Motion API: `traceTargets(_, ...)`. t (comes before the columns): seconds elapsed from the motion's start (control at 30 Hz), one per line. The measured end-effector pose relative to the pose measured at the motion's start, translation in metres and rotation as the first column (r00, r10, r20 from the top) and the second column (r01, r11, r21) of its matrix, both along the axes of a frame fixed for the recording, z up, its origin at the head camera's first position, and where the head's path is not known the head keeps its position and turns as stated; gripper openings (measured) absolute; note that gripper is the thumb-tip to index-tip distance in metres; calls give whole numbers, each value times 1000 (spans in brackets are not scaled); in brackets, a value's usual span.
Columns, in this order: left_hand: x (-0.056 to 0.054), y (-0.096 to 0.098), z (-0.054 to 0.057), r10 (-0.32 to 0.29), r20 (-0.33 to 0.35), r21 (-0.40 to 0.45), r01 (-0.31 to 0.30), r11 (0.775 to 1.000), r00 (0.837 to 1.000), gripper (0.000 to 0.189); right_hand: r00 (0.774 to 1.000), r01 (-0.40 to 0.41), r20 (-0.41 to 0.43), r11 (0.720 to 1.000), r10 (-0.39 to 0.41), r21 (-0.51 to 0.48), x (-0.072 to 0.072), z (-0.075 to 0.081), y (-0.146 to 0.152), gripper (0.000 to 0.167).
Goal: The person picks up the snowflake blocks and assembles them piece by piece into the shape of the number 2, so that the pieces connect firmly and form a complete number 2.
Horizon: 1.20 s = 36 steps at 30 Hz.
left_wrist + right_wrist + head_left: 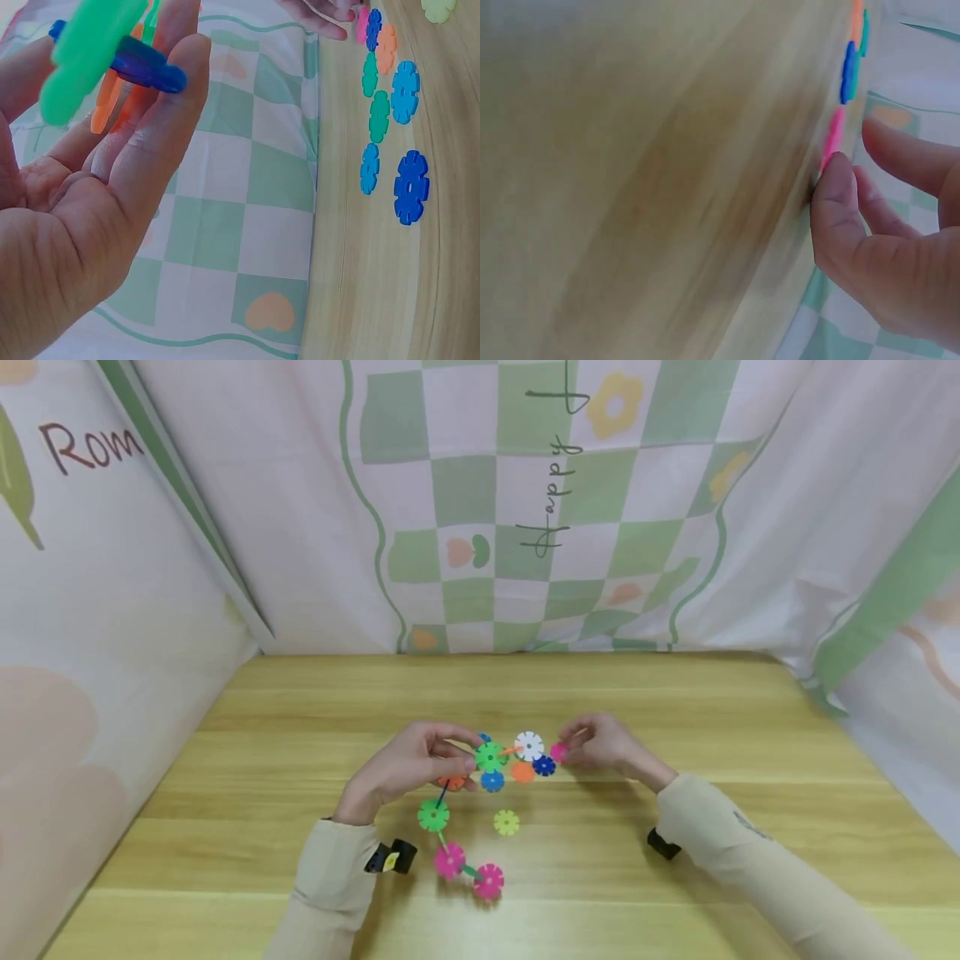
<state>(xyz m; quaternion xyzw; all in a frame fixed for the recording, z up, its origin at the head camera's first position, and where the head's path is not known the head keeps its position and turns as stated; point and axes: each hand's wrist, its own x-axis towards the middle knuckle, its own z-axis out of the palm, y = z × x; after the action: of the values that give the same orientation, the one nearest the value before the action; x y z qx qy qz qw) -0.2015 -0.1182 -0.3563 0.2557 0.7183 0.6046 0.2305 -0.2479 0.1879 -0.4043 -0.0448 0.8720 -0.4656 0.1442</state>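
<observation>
My left hand grips a chain of slotted plastic snowflake discs, in the head view by a green disc. From that disc, an orange piece runs to a white disc. The chain's other side passes an orange-red disc and a lower green disc down to two pink discs. In the left wrist view, a blue disc crosses the blurred green one. My right hand is low over the table, fingertips at a loose pink disc; its other fingers stand apart in the right wrist view.
Loose discs lie on the wooden table: dark blue, orange, blue and yellow-green. The left wrist view also shows loose green discs and a dark blue disc. Fabric walls stand behind and beside the table.
</observation>
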Motion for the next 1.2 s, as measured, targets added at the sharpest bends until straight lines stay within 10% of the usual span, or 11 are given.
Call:
traceTargets(0.7, -2, -3, -1, -15, -12, 13, 15, 1000, 1000, 31, 996, -32, -80, 980, 49, 197, -7, -4, -7, 29)
traceTargets(1.2, -3, -1, -4, 7, 1, 4, -7, 1000, 1000, 32, 973, -51, -224, 998, 60, 46, 11, 3, -2, 17)
